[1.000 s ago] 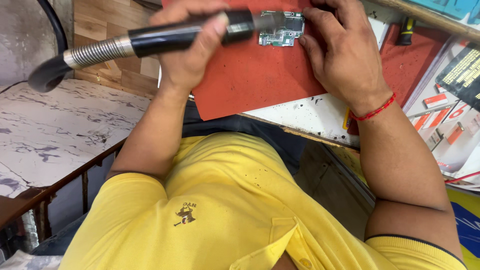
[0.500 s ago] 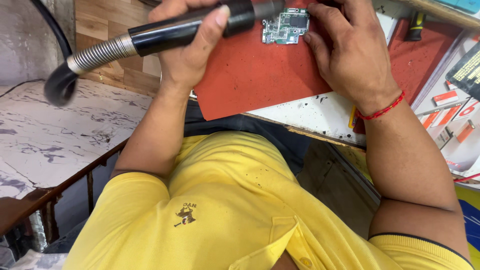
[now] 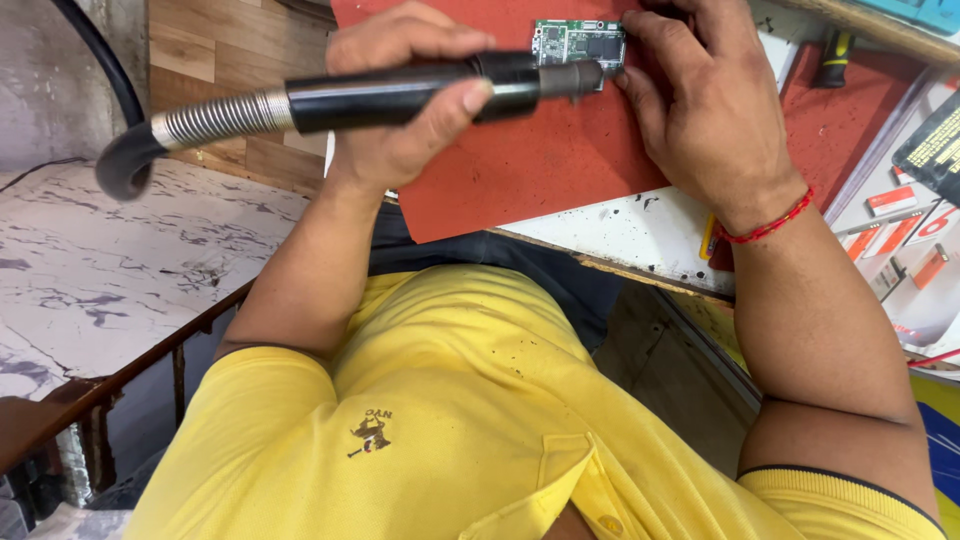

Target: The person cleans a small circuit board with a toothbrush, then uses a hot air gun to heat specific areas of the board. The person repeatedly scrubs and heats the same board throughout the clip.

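My left hand (image 3: 395, 130) is wrapped around a black hot-air wand (image 3: 400, 95) with a metal spring collar and a black hose (image 3: 105, 80). The wand's dark nozzle (image 3: 578, 78) points right, just below a small green circuit board (image 3: 578, 40). The board lies on a red mat (image 3: 540, 170) near the top edge of the view. My right hand (image 3: 705, 115), with a red thread at the wrist, rests on the mat, and its fingertips press the board's right end.
The mat lies on a stained white bench (image 3: 620, 235). A yellow and black screwdriver (image 3: 835, 55) lies at the top right, and small packets (image 3: 900, 240) are at the right. A marble-patterned surface (image 3: 120, 290) is at the left. My yellow shirt fills the bottom.
The wand has dropped slightly, so its nozzle is now under the board's near edge rather than over it. My right hand has stayed on the board's right end.
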